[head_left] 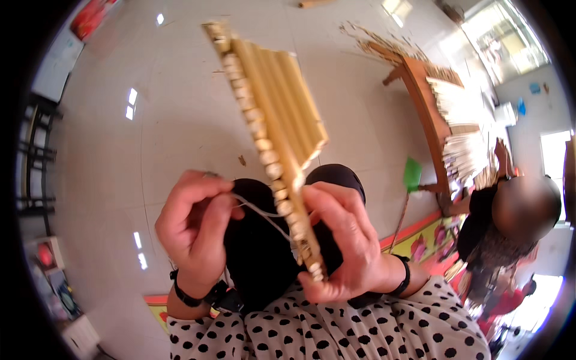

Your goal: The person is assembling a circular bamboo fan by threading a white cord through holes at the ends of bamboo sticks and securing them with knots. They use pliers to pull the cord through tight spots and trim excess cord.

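Observation:
A bamboo pan flute (279,99) is held up over my lap, tilted with its far end toward the upper left. Its row of pale pipe ends (264,144) faces left, and its outline is slightly blurred. My right hand (345,243) grips the near end, thumb below and fingers along the right side. To the left of the flute, my left hand (201,222) pinches a thin whitish string (259,211) between thumb and forefinger. The string runs from those fingers to the flute's near part; where it fastens is hidden.
A brown wooden table (429,120) at the right bears bundles of bamboo pieces (465,153). Beside it sits another person (501,219), and a green dustpan (412,174) stands near the table leg. Dark stools (39,156) line the left. A bamboo scrap (242,160) lies on the tiled floor.

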A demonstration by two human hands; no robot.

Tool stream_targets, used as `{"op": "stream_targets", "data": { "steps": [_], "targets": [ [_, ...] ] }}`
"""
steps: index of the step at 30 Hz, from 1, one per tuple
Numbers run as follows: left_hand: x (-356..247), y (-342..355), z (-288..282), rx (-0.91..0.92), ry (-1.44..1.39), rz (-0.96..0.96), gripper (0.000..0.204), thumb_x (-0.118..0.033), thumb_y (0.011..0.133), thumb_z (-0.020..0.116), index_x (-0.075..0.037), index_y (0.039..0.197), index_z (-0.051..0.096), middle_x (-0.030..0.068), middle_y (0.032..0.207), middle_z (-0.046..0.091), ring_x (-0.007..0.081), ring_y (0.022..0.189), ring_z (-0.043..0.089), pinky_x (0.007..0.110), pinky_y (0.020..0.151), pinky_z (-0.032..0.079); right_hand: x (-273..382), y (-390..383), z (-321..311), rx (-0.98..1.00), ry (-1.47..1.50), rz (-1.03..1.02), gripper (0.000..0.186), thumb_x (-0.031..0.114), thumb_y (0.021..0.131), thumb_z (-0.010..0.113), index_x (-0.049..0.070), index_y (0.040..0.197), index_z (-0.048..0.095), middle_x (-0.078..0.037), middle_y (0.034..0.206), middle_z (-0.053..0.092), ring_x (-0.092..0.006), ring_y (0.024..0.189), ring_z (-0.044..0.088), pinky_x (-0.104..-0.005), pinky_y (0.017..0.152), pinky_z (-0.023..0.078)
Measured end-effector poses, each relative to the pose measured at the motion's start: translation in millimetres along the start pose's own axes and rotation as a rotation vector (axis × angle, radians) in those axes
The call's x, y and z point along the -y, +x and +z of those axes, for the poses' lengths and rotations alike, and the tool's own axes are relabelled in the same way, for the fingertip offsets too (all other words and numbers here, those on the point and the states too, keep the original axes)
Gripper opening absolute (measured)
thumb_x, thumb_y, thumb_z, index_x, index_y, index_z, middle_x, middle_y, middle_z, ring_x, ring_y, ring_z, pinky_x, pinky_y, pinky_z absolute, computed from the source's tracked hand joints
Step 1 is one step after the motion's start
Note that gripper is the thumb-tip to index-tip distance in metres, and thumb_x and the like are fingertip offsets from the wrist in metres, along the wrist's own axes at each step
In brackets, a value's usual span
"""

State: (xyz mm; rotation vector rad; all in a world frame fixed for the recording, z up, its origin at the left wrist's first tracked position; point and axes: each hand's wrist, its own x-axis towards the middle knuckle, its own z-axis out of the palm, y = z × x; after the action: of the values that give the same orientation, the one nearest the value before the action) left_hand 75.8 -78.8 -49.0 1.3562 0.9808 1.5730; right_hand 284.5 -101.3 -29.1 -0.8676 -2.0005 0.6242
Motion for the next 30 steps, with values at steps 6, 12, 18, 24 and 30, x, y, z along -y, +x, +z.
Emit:
{"op": "stream_targets", "data": {
  "steps": [6, 12, 18, 24, 30],
  "targets": [
    [-5.1, -8.4, -7.0, 0.076, 0.201, 0.026, 0.004, 0.007, 0.088, 0.062, 0.004, 0.09, 0.062, 0.0055, 0.08, 0.061, 0.0093, 0.063, 0.057, 0.022, 0.058, 0.046, 20.7, -7.9, -11.5, 0.122, -0.15, 0.13, 0.085, 0.025, 0.071, 0.07, -0.013, 0.14, 0.037, -0.024, 0.131, 0.047, -0.0283, 0.109, 0.055, -0.0352, 0.085, 0.053],
    [-15.9, -7.9, -3.7, 0.136, 0.305, 0.111, 0.006, 0.002, 0.087, 0.066, -0.002, 0.087, 0.06, 0.0065, 0.072, 0.061, 0.0146, 0.057, 0.057, 0.026, 0.053, 0.044, 23.6, -11.1, -13.8, 0.1, -0.147, 0.155, 0.085, 0.013, 0.068, 0.07, -0.01, 0.143, 0.036, -0.023, 0.133, 0.047, -0.0275, 0.109, 0.057, -0.0338, 0.083, 0.052],
    [-18.2, -15.9, -7.8, 0.232, 0.359, 0.166, 0.006, 0.002, 0.086, 0.067, -0.001, 0.09, 0.063, 0.0064, 0.07, 0.064, 0.0161, 0.055, 0.059, 0.025, 0.052, 0.045, 23.8, -13.2, -12.6, 0.098, -0.064, 0.27, 0.088, 0.013, 0.069, 0.068, -0.01, 0.146, 0.033, -0.023, 0.134, 0.046, -0.0269, 0.114, 0.054, -0.0346, 0.088, 0.051],
    [-21.1, -17.3, -11.6, 0.275, 0.42, 0.248, 0.014, 0.004, 0.083, 0.069, -0.003, 0.095, 0.067, 0.0081, 0.072, 0.065, 0.0203, 0.056, 0.062, 0.029, 0.05, 0.046, 18.6, -16.8, -12.8, 0.095, 0.039, 0.297, 0.086, 0.012, 0.069, 0.068, -0.01, 0.145, 0.034, -0.022, 0.137, 0.041, -0.0258, 0.118, 0.052, -0.0346, 0.092, 0.049],
    [-22.5, -16.9, -14.1, 0.27, 0.439, 0.266, 0.015, 0.004, 0.082, 0.069, -0.003, 0.095, 0.068, 0.008, 0.072, 0.065, 0.0203, 0.056, 0.062, 0.029, 0.049, 0.046, 18.7, -16.6, -11.8, 0.071, 0.106, 0.32, 0.088, 0.011, 0.068, 0.068, -0.011, 0.145, 0.034, -0.021, 0.137, 0.04, -0.0255, 0.119, 0.05, -0.0338, 0.093, 0.047]
  ]
}}
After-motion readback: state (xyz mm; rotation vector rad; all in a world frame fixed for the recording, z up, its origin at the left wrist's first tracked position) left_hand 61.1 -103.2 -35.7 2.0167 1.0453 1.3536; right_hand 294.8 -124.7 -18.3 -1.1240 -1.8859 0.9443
